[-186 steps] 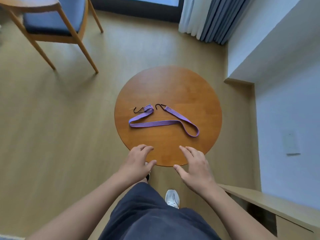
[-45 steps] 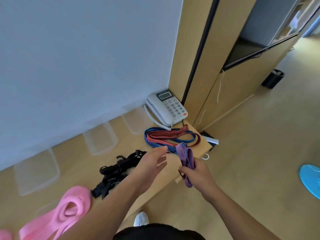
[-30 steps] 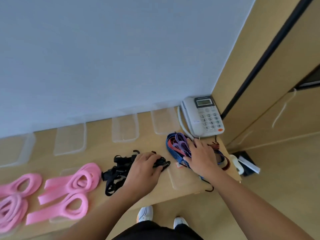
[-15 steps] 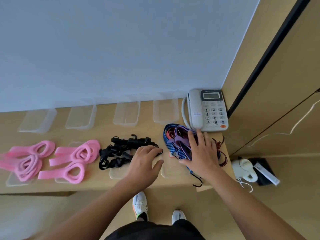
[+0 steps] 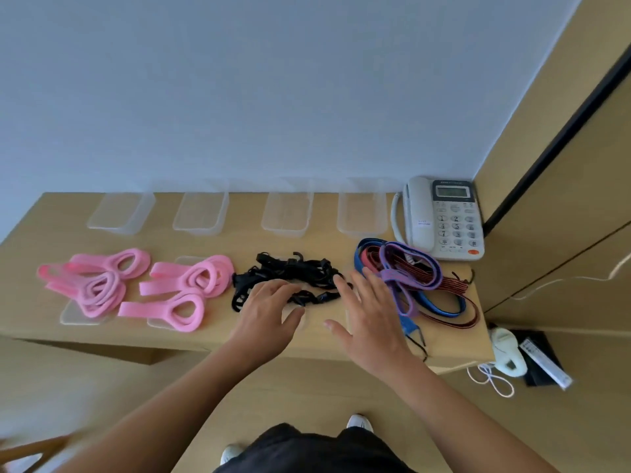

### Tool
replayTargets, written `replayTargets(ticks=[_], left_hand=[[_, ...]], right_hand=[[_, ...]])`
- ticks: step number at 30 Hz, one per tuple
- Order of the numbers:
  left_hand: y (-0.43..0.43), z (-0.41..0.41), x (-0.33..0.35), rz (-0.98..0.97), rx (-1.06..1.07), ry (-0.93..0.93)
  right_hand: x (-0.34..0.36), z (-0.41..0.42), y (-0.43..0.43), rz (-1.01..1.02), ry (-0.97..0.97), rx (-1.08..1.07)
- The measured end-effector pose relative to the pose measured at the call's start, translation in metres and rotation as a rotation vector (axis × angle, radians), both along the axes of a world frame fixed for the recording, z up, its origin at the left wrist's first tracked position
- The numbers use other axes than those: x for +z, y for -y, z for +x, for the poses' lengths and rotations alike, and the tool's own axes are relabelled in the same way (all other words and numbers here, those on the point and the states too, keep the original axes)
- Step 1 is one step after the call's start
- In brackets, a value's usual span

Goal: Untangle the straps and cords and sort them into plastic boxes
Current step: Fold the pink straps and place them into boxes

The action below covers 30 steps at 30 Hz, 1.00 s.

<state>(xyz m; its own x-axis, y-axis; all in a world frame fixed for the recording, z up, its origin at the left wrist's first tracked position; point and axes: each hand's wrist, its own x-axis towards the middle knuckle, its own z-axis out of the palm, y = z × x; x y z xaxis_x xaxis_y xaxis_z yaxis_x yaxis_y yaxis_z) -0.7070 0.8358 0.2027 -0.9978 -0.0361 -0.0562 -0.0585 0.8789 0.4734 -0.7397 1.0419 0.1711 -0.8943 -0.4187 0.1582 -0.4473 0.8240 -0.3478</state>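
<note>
Nearest, left hand (image 5: 269,314) and right hand (image 5: 372,319) apart, fingers spread, gripping nothing. Beyond, on desk (image 5: 239,247): pink straps (image 5: 164,288) left, black straps (image 5: 293,271) at left fingertips, purple strap (image 5: 392,276) atop cords (image 5: 444,310) right. Farthest: four boxes (image 5: 286,230), phone (image 5: 444,216) right.

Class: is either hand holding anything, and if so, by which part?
Nothing is held. The right hand is spread open; the left hand only touches the black straps, without gripping them.

both bare forearms reach forward side by side. the left hand (image 5: 269,314) is palm down with fingers loosely curved; the right hand (image 5: 370,319) is palm down, fingers straight and spread, thumb out to the left.
</note>
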Motion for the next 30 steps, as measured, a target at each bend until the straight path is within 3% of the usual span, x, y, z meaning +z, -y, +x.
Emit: replayTargets(ticks=[8, 19, 26, 30], left_hand=[[0.136, 0.073, -0.003, 0.022, 0.131, 0.022], [0.331, 0.172, -0.015, 0.043, 0.373, 0.070], [0.406, 0.175, -0.017, 0.038, 0.438, 0.095], [0.425, 0.157, -0.017, 0.057, 0.475, 0.085]], right_hand=[[-0.001, 0.025, 0.126, 0.046, 0.153, 0.135], [0.001, 0.077, 0.319, 0.019, 0.217, 0.328], [0.001, 0.059, 0.419, 0.169, 0.278, 0.421], [0.000, 0.021, 0.476, 0.115, 0.295, 0.271]])
